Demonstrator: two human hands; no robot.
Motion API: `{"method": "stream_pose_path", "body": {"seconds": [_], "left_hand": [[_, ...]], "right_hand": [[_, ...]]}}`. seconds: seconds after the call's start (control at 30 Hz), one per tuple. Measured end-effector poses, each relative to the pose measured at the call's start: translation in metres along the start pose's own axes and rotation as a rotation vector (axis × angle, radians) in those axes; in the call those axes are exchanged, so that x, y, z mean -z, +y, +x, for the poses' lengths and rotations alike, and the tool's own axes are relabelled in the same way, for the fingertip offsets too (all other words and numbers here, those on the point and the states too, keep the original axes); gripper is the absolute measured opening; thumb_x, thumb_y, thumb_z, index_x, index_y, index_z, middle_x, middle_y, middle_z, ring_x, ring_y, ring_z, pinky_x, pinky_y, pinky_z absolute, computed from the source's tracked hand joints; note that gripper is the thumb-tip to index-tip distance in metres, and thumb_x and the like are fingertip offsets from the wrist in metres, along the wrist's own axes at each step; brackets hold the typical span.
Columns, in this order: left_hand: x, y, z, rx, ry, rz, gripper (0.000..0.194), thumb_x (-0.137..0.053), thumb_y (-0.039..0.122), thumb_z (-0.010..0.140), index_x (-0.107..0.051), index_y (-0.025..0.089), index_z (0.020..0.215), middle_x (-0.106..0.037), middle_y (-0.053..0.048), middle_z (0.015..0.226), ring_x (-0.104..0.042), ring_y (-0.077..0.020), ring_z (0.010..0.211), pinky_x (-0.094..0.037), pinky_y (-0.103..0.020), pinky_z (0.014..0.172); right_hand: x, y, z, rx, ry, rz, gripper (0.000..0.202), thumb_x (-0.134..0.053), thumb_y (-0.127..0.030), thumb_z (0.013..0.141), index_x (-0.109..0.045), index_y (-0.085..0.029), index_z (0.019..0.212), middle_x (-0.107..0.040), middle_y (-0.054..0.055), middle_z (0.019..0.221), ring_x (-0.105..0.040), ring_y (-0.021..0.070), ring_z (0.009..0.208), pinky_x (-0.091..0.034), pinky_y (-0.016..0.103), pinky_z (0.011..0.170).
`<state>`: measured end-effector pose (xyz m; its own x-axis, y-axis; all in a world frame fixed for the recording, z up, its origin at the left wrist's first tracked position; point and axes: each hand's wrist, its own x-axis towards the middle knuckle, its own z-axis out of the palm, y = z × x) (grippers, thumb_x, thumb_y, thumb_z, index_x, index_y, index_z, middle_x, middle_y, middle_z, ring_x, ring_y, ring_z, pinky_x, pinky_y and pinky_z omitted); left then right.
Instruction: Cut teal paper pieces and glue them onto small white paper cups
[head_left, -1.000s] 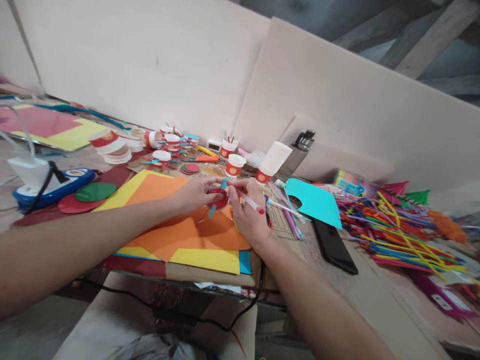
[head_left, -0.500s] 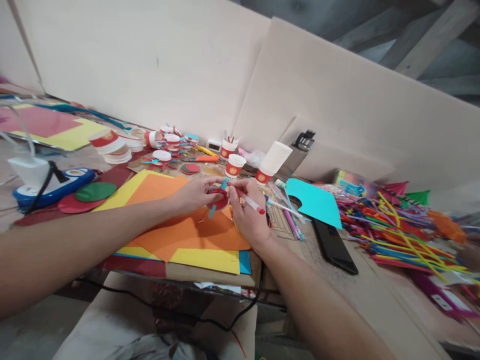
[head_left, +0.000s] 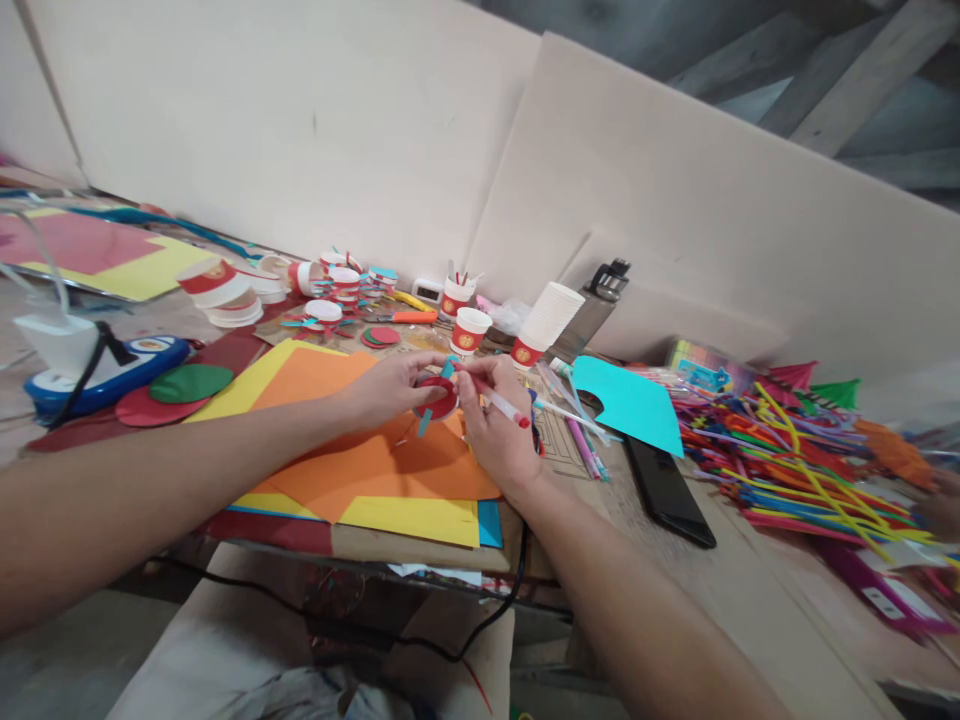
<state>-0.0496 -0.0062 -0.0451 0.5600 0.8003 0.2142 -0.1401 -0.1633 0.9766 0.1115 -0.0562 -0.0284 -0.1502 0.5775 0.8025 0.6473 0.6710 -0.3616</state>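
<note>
My left hand (head_left: 397, 392) pinches a small round red craft piece (head_left: 437, 405) at its rim. Teal paper strips stick out from this piece at top and bottom, and it looks like a cut-down paper cup. In my right hand (head_left: 499, 415) is a pen (head_left: 504, 404) with a whitish barrel and a red end, its tip against or close to the teal strip at the top; the fingers hide the exact contact. Both hands are over orange paper sheets (head_left: 375, 465), which overlap yellow sheets (head_left: 420, 520).
Behind my hands stand a paper cup (head_left: 470, 332), a cup stack (head_left: 551, 320) and a bottle (head_left: 592, 310). Similar cup pieces (head_left: 324, 315) sit back left. To the right lie cyan paper (head_left: 630, 400), a phone (head_left: 667, 490) and pipe cleaners (head_left: 810, 460). A power strip (head_left: 112, 370) is at left.
My hands, the red piece and the pen stay almost exactly where they were. A blurred dark shape at the far right edge has shifted slightly.
</note>
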Motion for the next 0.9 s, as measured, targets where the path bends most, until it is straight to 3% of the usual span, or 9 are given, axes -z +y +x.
{"method": "stream_pose_path", "body": {"seconds": [0.9], "left_hand": [[-0.001,0.012,-0.004,0.037,0.046,0.089,0.038,-0.07,0.024,0.077,-0.062,0.016,0.113,-0.07,-0.006,0.093,-0.066,-0.0149,0.08,-0.054,-0.027,0.069]], "right_hand": [[0.004,-0.004,0.001,-0.074,0.0,0.049,0.005,-0.051,-0.025,0.094,-0.05,-0.021,0.091,-0.061,-0.001,0.079,-0.061,0.012,0.07,-0.048,0.027,0.064]]}}
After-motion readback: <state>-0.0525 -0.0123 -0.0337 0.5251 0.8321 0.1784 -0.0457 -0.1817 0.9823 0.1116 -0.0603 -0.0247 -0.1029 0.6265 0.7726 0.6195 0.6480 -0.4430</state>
